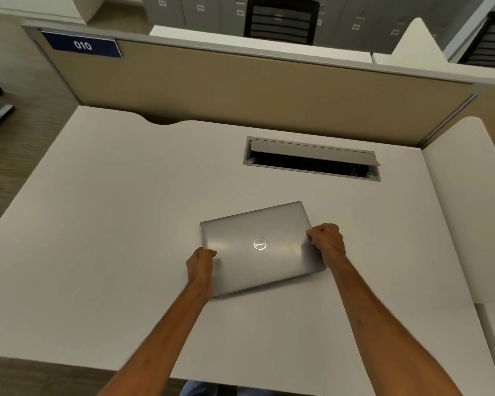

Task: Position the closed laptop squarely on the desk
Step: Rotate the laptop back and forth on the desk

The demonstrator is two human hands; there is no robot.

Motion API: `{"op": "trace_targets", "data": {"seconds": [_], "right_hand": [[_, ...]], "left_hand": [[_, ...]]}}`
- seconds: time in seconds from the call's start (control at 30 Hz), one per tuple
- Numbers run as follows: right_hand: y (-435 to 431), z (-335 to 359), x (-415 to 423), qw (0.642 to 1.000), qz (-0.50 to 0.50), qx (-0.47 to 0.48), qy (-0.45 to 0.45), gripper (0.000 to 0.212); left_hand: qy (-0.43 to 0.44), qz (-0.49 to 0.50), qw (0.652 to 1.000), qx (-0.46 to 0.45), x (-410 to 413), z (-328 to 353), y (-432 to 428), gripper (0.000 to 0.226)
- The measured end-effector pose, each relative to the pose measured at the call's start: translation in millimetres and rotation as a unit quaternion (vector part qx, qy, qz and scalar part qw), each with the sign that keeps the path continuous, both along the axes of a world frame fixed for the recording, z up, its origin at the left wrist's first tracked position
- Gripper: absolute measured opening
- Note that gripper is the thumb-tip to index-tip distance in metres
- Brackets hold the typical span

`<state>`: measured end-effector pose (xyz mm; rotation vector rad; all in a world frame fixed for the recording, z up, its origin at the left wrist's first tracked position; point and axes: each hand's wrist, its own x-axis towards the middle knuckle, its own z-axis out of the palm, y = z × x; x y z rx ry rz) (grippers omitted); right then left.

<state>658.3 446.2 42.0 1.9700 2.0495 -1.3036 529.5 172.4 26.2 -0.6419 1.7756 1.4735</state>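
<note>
A closed silver laptop (259, 247) lies flat on the white desk (112, 224), a little right of the middle. It sits skewed, its far right corner turned away from me relative to the desk's edges. My left hand (201, 265) grips its near left edge, thumb on the lid. My right hand (326, 240) grips its right edge, fingers curled around the side.
An open cable tray slot (312, 162) with its lid raised sits in the desk behind the laptop. A beige partition (240, 90) with a blue "010" sign (82, 44) borders the far edge. Another desk (469, 195) adjoins on the right.
</note>
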Motion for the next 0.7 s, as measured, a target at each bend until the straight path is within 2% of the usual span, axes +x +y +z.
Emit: {"op": "trace_targets", "data": {"seconds": [0.23,0.3,0.6,0.7], "right_hand": [[14.6,4.7,-27.8,0.996,0.087,-0.002,-0.011,0.024],[16.3,4.0,-34.4,0.994,0.107,-0.007,-0.011,0.025],[18.0,-5.1,-55.9,0.987,0.162,-0.015,-0.011,0.025],[20.5,-5.5,-62.9,0.982,0.186,-0.010,-0.006,0.023]], "left_hand": [[-0.004,0.095,0.995,0.007,43.8,-3.6,-7.1,0.010],[-0.002,0.117,0.993,0.002,56.8,-5.2,-8.2,0.018],[0.019,0.133,0.991,-0.026,102.7,-1.5,-3.7,0.046],[0.021,0.145,0.989,-0.013,117.6,5.8,1.2,0.044]]}}
